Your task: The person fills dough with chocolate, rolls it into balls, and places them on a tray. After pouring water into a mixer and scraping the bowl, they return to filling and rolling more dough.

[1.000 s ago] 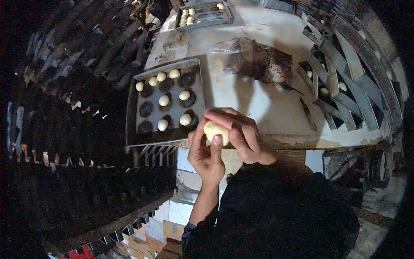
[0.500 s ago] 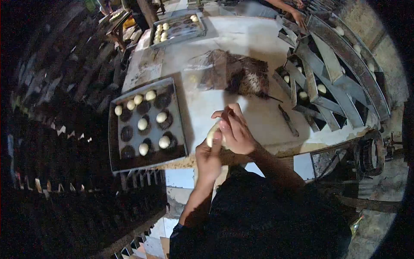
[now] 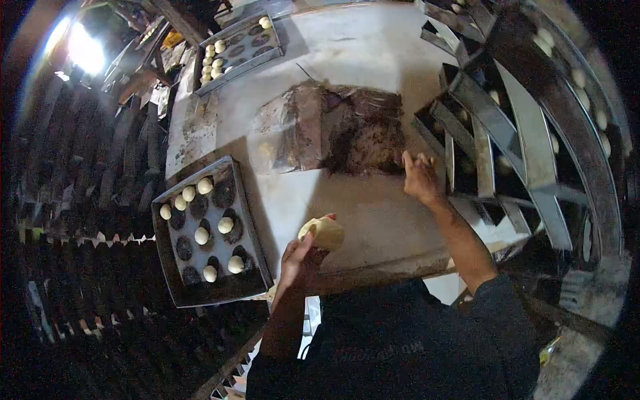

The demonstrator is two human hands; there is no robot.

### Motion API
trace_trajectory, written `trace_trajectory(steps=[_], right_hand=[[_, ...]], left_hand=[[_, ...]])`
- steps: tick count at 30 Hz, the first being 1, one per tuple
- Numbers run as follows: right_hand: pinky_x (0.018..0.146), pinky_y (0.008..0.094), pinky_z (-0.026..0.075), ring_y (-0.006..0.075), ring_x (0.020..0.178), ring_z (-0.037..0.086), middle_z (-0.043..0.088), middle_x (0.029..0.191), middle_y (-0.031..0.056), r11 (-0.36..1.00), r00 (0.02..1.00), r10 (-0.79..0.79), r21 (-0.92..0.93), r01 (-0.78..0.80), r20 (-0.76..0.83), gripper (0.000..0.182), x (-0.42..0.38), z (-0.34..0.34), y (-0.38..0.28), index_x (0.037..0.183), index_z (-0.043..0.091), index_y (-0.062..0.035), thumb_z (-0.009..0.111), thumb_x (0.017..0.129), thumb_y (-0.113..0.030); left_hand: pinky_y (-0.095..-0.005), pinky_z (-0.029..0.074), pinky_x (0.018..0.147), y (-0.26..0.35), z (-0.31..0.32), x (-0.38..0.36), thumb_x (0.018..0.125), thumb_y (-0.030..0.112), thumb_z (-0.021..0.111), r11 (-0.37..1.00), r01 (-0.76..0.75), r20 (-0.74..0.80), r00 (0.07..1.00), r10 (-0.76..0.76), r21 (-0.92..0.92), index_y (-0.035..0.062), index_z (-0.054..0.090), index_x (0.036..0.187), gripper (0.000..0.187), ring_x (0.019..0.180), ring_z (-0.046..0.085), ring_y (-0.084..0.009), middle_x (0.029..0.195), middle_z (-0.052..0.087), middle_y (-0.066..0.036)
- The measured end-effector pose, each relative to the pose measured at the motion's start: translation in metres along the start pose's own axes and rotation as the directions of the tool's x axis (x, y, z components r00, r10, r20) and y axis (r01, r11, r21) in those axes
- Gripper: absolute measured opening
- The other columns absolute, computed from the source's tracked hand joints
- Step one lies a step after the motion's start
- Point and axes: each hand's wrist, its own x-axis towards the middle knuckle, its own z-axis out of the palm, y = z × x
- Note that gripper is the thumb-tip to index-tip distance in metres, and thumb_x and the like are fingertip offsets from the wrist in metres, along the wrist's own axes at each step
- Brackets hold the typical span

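Note:
My left hand [image 3: 298, 261] holds a flattened round of pale dough [image 3: 324, 233] above the table's near edge, with the thumb on its near side. My right hand [image 3: 421, 179] is stretched forward at the right edge of a dark brown mass [image 3: 373, 137] that lies on a clear plastic sheet [image 3: 277, 137]. Its fingers are curled closed; whatever they grip is hidden. Left of my left hand sits a metal tray [image 3: 257, 257] with round dark hollows and several dough balls [image 3: 201, 235].
A second tray [image 3: 253, 62] with dough balls stands at the far left of the table [image 3: 347, 40]. Long metal loaf tins [image 3: 537, 147], some holding dough pieces, are stacked crosswise along the right side. Bright light comes from the upper left.
My right hand has let go of the dough and moved right and forward to the brown mass. The dough now rests flattened in my left hand alone. The view has shifted.

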Motion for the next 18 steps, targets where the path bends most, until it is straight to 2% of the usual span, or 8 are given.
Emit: trace_trajectory(steps=[1, 2, 5, 8, 11, 14, 17, 18], right_hand=[[0.094, 0.0571, 0.032, 0.0403, 0.100, 0.057, 0.057, 0.108, 0.0230, 0.997, 0.999, -0.041, -0.070, 0.044, 0.032, 0.040, 0.006, 0.011, 0.003, 0.115, 0.053, 0.0011, 0.066, 0.079, -0.011], [0.088, 0.0533, 0.042, 0.0393, 0.097, 0.060, 0.059, 0.103, 0.0214, 0.993, 0.985, -0.067, -0.086, 0.081, 0.159, 0.040, 0.010, -0.008, -0.009, 0.116, 0.053, 0.0019, 0.065, 0.079, -0.007], [0.075, 0.0445, 0.053, 0.0350, 0.087, 0.065, 0.061, 0.094, 0.0191, 0.993, 0.980, -0.109, 0.053, 0.102, 0.168, 0.030, 0.027, -0.026, -0.039, 0.114, 0.053, 0.0029, 0.059, 0.085, -0.006], [0.064, 0.0370, 0.056, 0.0310, 0.077, 0.067, 0.062, 0.087, 0.0168, 0.981, 0.968, -0.194, 0.038, 0.191, 0.157, 0.019, 0.042, -0.056, -0.059, 0.107, 0.055, 0.0039, 0.049, 0.093, -0.008], [0.060, 0.0353, 0.055, 0.0277, 0.069, 0.067, 0.062, 0.085, 0.0160, 0.990, 0.988, -0.124, 0.079, 0.117, 0.093, 0.020, 0.064, -0.041, -0.063, 0.099, 0.058, -0.0001, 0.044, 0.099, -0.016], [0.058, 0.0369, 0.047, 0.0238, 0.069, 0.059, 0.055, 0.072, 0.0086, 0.969, 0.965, -0.215, -0.093, 0.231, 0.153, 0.017, 0.084, -0.035, -0.066, 0.091, 0.055, -0.0075, 0.050, 0.097, -0.023], [0.059, 0.0341, 0.043, 0.0207, 0.068, 0.054, 0.053, 0.072, 0.0043, 0.931, 0.936, -0.305, -0.262, 0.254, -0.176, 0.017, 0.101, 0.028, -0.053, 0.091, 0.056, -0.0125, 0.052, 0.097, -0.027], [0.070, 0.0374, 0.044, 0.0205, 0.083, 0.054, 0.056, 0.077, 0.0057, 0.725, 0.902, -0.430, -0.613, 0.315, -0.045, 0.017, 0.104, 0.042, -0.052, 0.092, 0.057, -0.0103, 0.052, 0.097, -0.026]], left_hand=[[-0.0363, 0.042, 0.102, 0.000, -0.008, 0.007, 0.095, 0.035, 0.056, 0.999, -0.033, -0.008, 0.999, 0.033, -0.013, -0.0061, 0.047, 0.130, 0.055, 0.120, 0.052, -0.0227, 0.131, 0.053, -0.014], [-0.0355, 0.040, 0.103, -0.003, -0.016, 0.014, 0.095, 0.032, 0.056, 0.994, -0.072, 0.032, 0.997, 0.075, -0.076, -0.0068, 0.046, 0.132, 0.055, 0.122, 0.049, -0.0224, 0.134, 0.051, -0.013], [-0.0359, 0.039, 0.104, 0.000, -0.018, 0.012, 0.096, 0.028, 0.055, 0.997, -0.049, -0.141, 0.989, 0.041, -0.054, -0.0062, 0.044, 0.134, 0.052, 0.123, 0.048, -0.0220, 0.135, 0.050, -0.012], [-0.0348, 0.038, 0.104, -0.002, -0.015, 0.016, 0.095, 0.018, 0.053, 0.989, -0.142, -0.199, 0.971, 0.130, -0.048, -0.0071, 0.042, 0.136, 0.049, 0.122, 0.051, -0.0232, 0.133, 0.052, -0.017], [-0.0353, 0.040, 0.103, -0.002, -0.023, 0.013, 0.098, 0.022, 0.050, 0.997, -0.076, -0.223, 0.972, 0.079, 0.026, -0.0035, 0.042, 0.138, 0.048, 0.124, 0.049, -0.0205, 0.136, 0.050, -0.012], [-0.0341, 0.041, 0.103, 0.000, -0.025, 0.005, 0.098, 0.023, 0.051, 0.993, -0.115, -0.229, 0.967, 0.115, 0.015, -0.0023, 0.042, 0.139, 0.048, 0.123, 0.049, -0.0201, 0.135, 0.051, -0.011], [-0.0346, 0.041, 0.102, 0.002, -0.028, -0.002, 0.099, 0.025, 0.051, 0.991, -0.130, -0.280, 0.950, 0.137, 0.042, 0.0009, 0.042, 0.140, 0.049, 0.123, 0.050, -0.0199, 0.134, 0.052, -0.011], [-0.0355, 0.041, 0.103, -0.004, -0.037, -0.002, 0.098, 0.026, 0.051, 0.984, -0.177, -0.258, 0.950, 0.179, 0.032, 0.0038, 0.042, 0.141, 0.049, 0.123, 0.050, -0.0198, 0.134, 0.052, -0.011]])
